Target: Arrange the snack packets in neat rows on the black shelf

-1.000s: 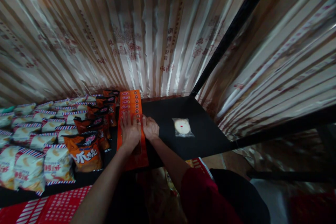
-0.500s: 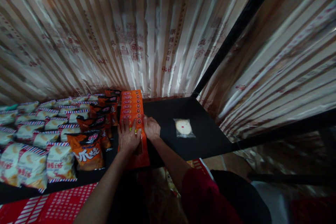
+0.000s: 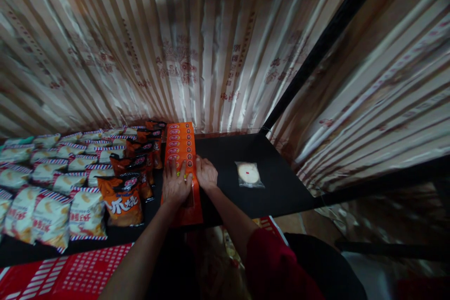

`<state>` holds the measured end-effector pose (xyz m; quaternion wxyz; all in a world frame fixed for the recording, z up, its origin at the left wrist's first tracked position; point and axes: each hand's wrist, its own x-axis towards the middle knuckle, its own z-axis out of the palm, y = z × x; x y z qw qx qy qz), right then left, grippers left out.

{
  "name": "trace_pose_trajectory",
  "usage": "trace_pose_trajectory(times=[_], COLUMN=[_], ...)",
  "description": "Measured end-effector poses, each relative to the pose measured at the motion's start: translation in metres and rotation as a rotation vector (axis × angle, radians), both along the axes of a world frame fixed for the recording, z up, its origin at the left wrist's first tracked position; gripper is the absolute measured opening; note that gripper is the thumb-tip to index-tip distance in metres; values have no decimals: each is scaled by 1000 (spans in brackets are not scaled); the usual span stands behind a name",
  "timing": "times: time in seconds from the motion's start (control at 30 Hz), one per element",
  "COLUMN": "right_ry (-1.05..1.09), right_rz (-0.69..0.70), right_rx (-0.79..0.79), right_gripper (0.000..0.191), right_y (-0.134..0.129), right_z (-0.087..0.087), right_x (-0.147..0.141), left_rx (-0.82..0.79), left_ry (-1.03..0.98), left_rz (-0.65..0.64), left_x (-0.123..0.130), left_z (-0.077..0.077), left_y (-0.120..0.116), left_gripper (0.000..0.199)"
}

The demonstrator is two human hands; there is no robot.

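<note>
A row of orange snack boxes (image 3: 180,144) stands front to back on the black shelf (image 3: 239,147), each top printed with a logo and a round mark. My left hand (image 3: 176,186) lies on the near boxes with its fingers spread, a ring on one finger. Against the right edge of the same row, my right hand (image 3: 206,173) has its fingers close together and curled; some fingertips are hidden. Just left of the boxes is a line of orange-and-black snack bags (image 3: 121,201). A flat round white item in a clear wrapper (image 3: 248,173) lies apart to the right.
Several rows of white snack bags (image 3: 86,213) fill the shelf's left side. A red plastic basket (image 3: 77,269) sits below the front edge. Striped printed sheeting (image 3: 211,47) hangs behind, and a black frame bar (image 3: 302,65) slants up at the right corner.
The view has shifted slightly, so everything sits a little further right and lower. Both hands keep their places on the orange boxes.
</note>
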<state>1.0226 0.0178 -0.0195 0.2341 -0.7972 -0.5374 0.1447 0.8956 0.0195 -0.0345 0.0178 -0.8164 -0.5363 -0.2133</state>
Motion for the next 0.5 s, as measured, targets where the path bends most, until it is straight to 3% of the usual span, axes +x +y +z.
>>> trace_pose_trajectory(times=[0.27, 0.5], right_ry=[185, 454], right_rz=[-78, -139], right_rx=[62, 2], right_gripper=[39, 38], right_y=[8, 49], right_z=[-3, -2], right_x=[10, 31], left_rx=[27, 47], left_ry=[-8, -13], left_rz=[-13, -7], left_x=[1, 1], left_z=[4, 5], left_y=[-1, -1], left_gripper=[49, 47])
